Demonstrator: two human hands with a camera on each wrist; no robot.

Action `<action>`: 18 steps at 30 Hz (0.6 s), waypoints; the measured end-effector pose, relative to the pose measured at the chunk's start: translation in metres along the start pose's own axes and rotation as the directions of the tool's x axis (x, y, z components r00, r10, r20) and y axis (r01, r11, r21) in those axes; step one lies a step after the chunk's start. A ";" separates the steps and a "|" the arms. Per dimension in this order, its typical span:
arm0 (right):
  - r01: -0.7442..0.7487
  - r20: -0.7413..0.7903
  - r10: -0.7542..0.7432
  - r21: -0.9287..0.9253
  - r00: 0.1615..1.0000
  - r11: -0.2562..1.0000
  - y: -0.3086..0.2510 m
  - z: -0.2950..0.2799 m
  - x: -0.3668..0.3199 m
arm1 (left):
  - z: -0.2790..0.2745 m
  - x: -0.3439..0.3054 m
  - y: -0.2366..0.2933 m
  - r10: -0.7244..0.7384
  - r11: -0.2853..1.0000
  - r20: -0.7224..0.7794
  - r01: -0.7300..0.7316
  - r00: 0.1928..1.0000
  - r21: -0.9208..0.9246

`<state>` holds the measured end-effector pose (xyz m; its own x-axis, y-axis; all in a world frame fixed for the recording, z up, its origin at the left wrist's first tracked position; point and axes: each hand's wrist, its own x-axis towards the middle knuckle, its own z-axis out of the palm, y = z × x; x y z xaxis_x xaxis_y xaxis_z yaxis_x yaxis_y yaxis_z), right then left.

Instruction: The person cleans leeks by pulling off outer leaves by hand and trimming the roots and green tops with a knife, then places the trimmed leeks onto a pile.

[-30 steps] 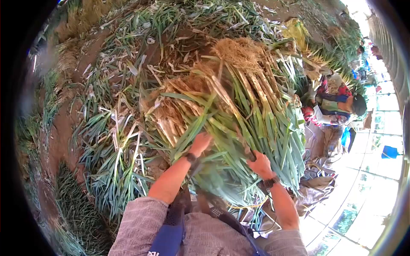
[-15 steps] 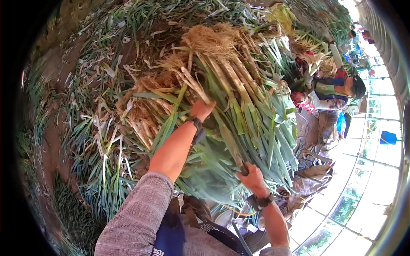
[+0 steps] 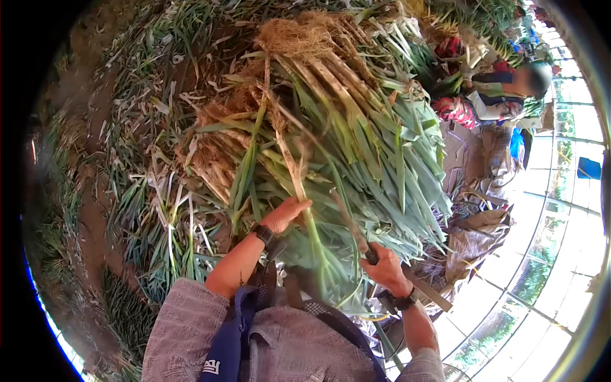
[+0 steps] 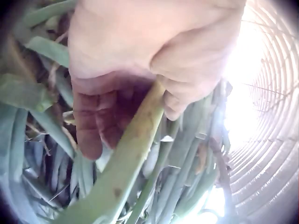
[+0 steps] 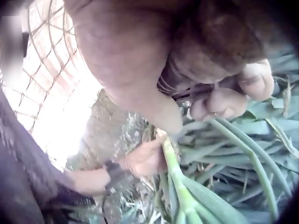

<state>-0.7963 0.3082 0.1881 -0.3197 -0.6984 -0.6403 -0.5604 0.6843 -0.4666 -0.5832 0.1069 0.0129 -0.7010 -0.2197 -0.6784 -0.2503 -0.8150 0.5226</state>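
My left hand point(image 3: 285, 215) point(image 4: 149, 51) grips one long leek-like stalk point(image 3: 291, 167) point(image 4: 135, 140), thumb and fingers around its pale-green part. The roots end points away from me, and its leaves point(image 3: 323, 260) hang toward my body. To the right, my right hand point(image 3: 386, 268) point(image 5: 187, 65) has its fingers curled round the dark handle of a blade point(image 3: 347, 219). The blade points up and left, apart from the stalk in the head view. A large heap of rooted stalks point(image 3: 340, 89) lies beyond both hands. In the right wrist view the blade cannot be made out.
Loose leaves and trimmings point(image 3: 159, 105) cover the ground on the left and far side. At the upper right a person point(image 3: 499, 92) sits among more stalks. A crumpled brown sheet point(image 3: 477, 239) lies right of the heap, beside the bright greenhouse wall point(image 3: 534, 267).
My left hand has come back toward my body from over the heap, drawing the gripped stalk with it. My right hand still holds the blade, with little shift.
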 end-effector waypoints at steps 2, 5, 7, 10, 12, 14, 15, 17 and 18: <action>0.066 -0.018 -0.067 -0.066 0.998 0.996 0.008 0.023 -0.008 | -0.013 0.005 -0.020 -0.035 0.995 -0.062 0.029 0.997 -0.090; 0.100 0.021 -0.097 -0.157 0.995 0.983 0.015 0.051 -0.018 | -0.019 0.014 -0.016 0.042 0.999 -0.249 -0.045 0.967 -0.007; 0.127 -0.032 -0.134 -0.165 0.991 0.978 0.023 0.070 -0.024 | -0.017 0.015 -0.001 0.007 0.993 -0.299 -0.043 0.954 -0.113; 0.155 -0.058 -0.167 -0.165 0.984 0.974 0.038 0.088 -0.028 | -0.023 0.019 0.008 0.040 0.991 -0.288 -0.075 0.957 -0.114; 0.187 -0.069 -0.203 -0.193 0.977 0.963 0.045 0.096 -0.025 | -0.029 0.022 0.003 0.063 0.998 -0.367 -0.054 0.928 0.035; 0.149 -0.054 -0.164 -0.213 0.985 0.966 0.049 0.101 -0.017 | -0.030 0.023 -0.002 0.064 0.998 -0.381 -0.063 0.923 0.015; 0.109 -0.039 -0.121 -0.233 0.992 0.966 0.051 0.102 -0.012 | -0.028 0.022 -0.004 0.063 0.997 -0.391 -0.071 0.918 -0.005; 0.149 -0.028 -0.161 -0.240 0.987 0.959 0.054 0.102 -0.003 | -0.028 0.021 -0.003 0.099 0.994 -0.417 -0.105 0.904 0.008; 0.176 -0.063 -0.196 -0.241 0.978 0.954 0.052 0.102 0.001 | -0.030 0.020 0.003 0.139 0.990 -0.442 -0.141 0.886 0.028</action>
<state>-0.7479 0.3645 0.1013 -0.2508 -0.8310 -0.4965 -0.7753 0.4795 -0.4110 -0.5777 0.0844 -0.0148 -0.3607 -0.5448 -0.7570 -0.1674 -0.7607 0.6272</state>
